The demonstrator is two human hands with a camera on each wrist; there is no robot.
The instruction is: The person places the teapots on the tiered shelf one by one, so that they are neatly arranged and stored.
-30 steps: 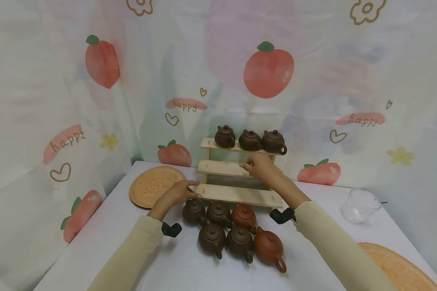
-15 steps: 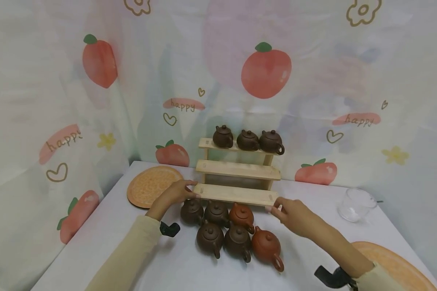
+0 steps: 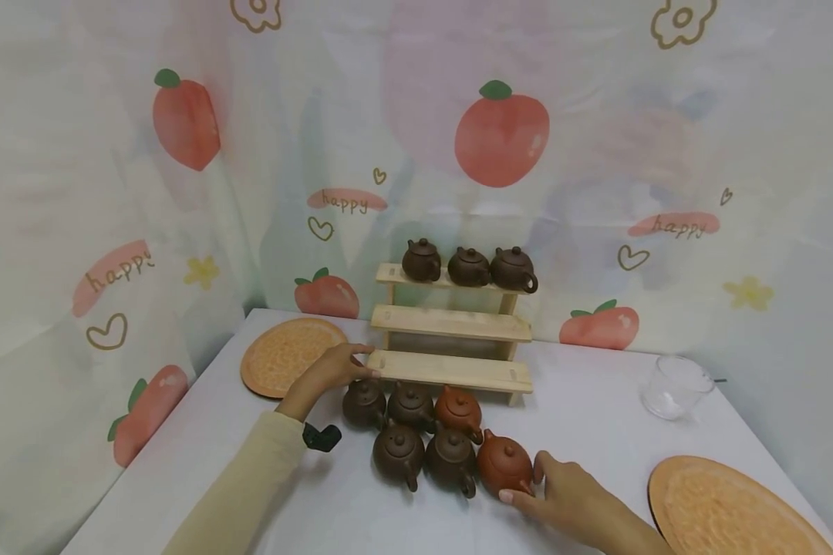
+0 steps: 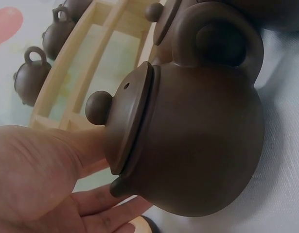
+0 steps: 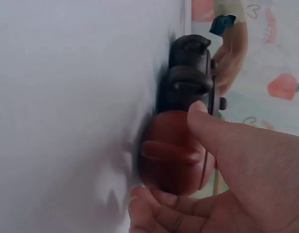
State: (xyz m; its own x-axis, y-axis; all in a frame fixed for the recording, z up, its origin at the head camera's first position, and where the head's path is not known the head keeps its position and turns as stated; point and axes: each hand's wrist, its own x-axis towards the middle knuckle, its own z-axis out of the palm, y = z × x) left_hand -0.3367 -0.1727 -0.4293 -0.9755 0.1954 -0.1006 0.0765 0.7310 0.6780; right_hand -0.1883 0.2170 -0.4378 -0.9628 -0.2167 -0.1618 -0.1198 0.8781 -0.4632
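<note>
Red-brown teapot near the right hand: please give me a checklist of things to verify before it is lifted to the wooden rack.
1. Right hand grips the red-brown teapot: ok; thumb and fingers curl round it in the right wrist view.
2. Teapot lid seated: cannot tell.
3. Middle shelf free: ok.
4. Bottom shelf free: ok.
5. Left hand steadies the rack: ok; its fingers touch the bottom shelf's left end.
6. Neighbouring dark teapot apart: not ok; it looks touching.

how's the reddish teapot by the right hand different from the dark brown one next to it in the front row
The reddish-brown clay teapot is lighter and redder than the dark brown clay teapot. The right hand is wrapped round the reddish one; nothing touches the dark one. Both stand upright on the white table, lids on, alike in shape.
</note>
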